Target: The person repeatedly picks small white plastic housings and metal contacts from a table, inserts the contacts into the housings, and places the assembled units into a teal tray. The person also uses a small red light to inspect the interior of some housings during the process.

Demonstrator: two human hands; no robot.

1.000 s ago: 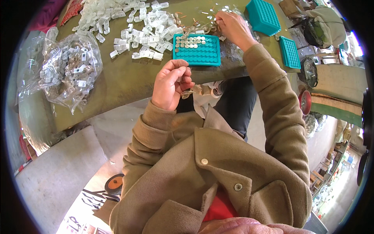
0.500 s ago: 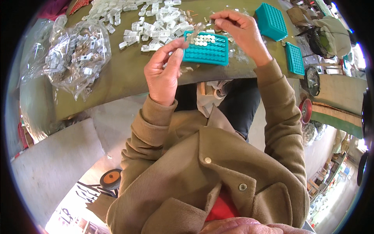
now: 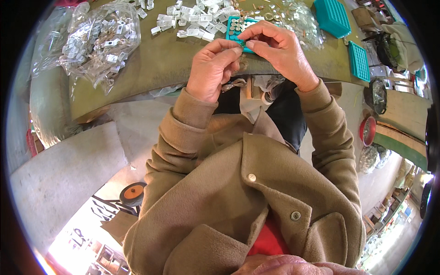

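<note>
Fingertips nearly together, my left hand (image 3: pixel 214 69) and my right hand (image 3: pixel 285 54) meet over the near side of a teal tray (image 3: pixel 229 35). Both are closed in a pinch. Whatever lies between the fingertips is too small and too covered to name. Round white pieces sit in the tray's far rows, while my fingers hide much of the rest of it. Just beyond my left hand spreads a pile of small white plastic housings (image 3: pixel 207 19). Loose clear plastic bits (image 3: pixel 302 22) lie past my right hand.
A clear plastic bag (image 3: pixel 103 43) full of white housings and brownish bits rests at the table's left. Stacked teal trays (image 3: pixel 332 19) and a single teal tray (image 3: pixel 359 62) stand at the right. The table's near edge (image 3: pixel 151 91) runs in front of my lap.
My hands, apart before with a clear piece in the left fingers, have come together over the tray. The view has shifted, so the table's things appear higher and farther right.
</note>
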